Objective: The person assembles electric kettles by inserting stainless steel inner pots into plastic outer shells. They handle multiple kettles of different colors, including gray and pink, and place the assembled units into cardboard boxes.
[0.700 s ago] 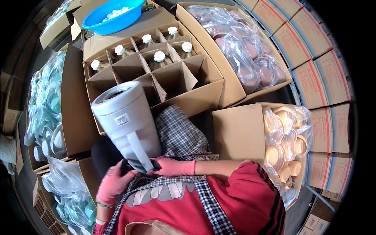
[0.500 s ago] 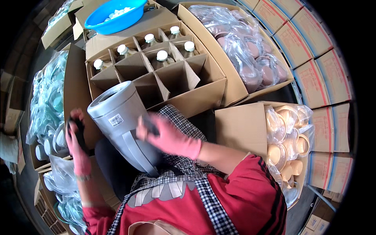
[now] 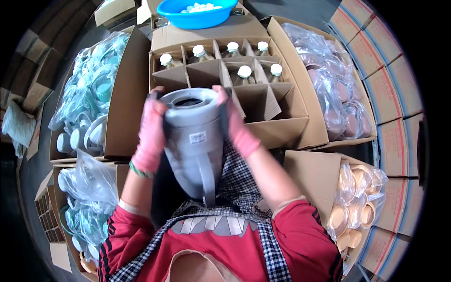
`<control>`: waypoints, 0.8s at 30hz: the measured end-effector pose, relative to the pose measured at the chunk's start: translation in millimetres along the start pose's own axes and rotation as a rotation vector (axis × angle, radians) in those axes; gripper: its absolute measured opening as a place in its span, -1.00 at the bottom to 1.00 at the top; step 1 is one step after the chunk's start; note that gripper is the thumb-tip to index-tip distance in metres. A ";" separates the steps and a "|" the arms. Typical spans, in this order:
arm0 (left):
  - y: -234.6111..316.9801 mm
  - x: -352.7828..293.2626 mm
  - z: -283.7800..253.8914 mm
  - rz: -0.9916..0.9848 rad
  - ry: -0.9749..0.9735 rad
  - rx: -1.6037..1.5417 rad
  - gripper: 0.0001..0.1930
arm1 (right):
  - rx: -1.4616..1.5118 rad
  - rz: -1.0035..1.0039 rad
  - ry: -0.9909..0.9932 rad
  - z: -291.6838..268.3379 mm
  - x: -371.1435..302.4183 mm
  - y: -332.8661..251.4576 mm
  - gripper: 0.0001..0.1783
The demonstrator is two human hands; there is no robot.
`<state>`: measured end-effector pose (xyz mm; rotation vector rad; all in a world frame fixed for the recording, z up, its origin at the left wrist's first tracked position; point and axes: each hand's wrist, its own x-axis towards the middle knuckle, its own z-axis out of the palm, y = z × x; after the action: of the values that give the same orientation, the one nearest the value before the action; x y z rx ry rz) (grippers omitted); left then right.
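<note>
Grey jug point(image 3: 193, 148) is mid-frame, a bit L of ctr, mouth point(image 3: 188, 101) toward the top of the frame; L hand point(image 3: 154, 129) and R hand point(image 3: 235, 123), both gloved pink, are clamped on it from opp. sides near the rim, tho fingers are blurred. For a good hold I'd say press evenly w/ both palms, fingers clear of the opening; smooth sides may slip, so firm but not hard. Handle point(image 3: 206, 174) could snag on the checked apron point(image 3: 237, 174), so mind it.

Looks: plain lt grey, prob. plastic, ring-shaped top w/ dark hole, narrower toward the base, handle facing the lower edge, small white label point(image 3: 198, 137) below the rim. Can't tell if base rests on lap.

Upper ctr: divided carton point(image 3: 277, 134) w/ white-capped bottles point(image 3: 244, 73) in some cells. Top: blue basin point(image 3: 199, 21) w/ white bits. Upper R: bagged dusty-pink pcs point(image 3: 336, 91); lower R: bagged cream pcs point(image 3: 359, 181). Upper L: bagged teal + white pcs point(image 3: 91, 77), more of same lower L
</note>
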<state>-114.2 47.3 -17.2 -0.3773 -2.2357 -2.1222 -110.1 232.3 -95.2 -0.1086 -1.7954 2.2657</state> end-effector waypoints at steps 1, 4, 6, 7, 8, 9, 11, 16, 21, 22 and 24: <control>22.1 -22.4 13.5 0.292 -0.073 0.448 -0.54 | 0.041 0.271 -0.080 -22.7 17.0 -1.8 -0.41; 27.0 -26.3 10.6 0.568 -0.069 0.484 -0.54 | -0.060 0.222 0.050 -25.1 25.3 -0.1 -0.47; -6.1 8.2 -18.2 -0.120 0.217 -0.307 -0.46 | -0.222 -0.066 0.098 12.6 -10.1 -32.3 -0.41; -16.4 14.9 -28.0 -0.264 0.080 -0.483 -0.47 | -0.285 -0.127 0.083 21.9 -25.1 -24.0 -0.40; -23.5 18.3 -34.9 -0.408 -0.062 -0.665 -0.47 | -0.238 -0.101 0.027 19.6 -27.1 -30.3 -0.40; -15.2 12.1 -22.0 -0.375 0.024 -0.745 -0.53 | -0.189 -0.070 -0.031 18.1 -28.3 -35.0 -0.39; 14.0 -14.2 5.9 0.098 0.042 0.249 -0.44 | 0.023 0.149 -0.120 -15.3 5.7 -20.7 -0.45; 44.9 -36.7 8.9 0.515 0.089 0.360 -0.50 | -0.069 0.112 0.152 -1.5 0.8 -26.5 -0.46; 6.2 -1.4 3.4 0.002 0.095 -0.052 -0.72 | -0.399 -0.233 -0.022 14.5 -27.6 -36.6 -0.43; 13.5 -24.2 10.6 0.293 0.069 0.384 -0.69 | -0.244 -0.056 -0.051 -5.2 -1.5 -24.1 -0.42; 44.7 -49.7 16.9 0.450 -0.110 0.544 -0.53 | -0.175 0.267 0.026 -21.6 14.9 -28.8 -0.37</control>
<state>-54.7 58.2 16.0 -0.8687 -2.3712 -1.2498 -115.7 262.3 -71.1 -0.4314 -2.0702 2.2580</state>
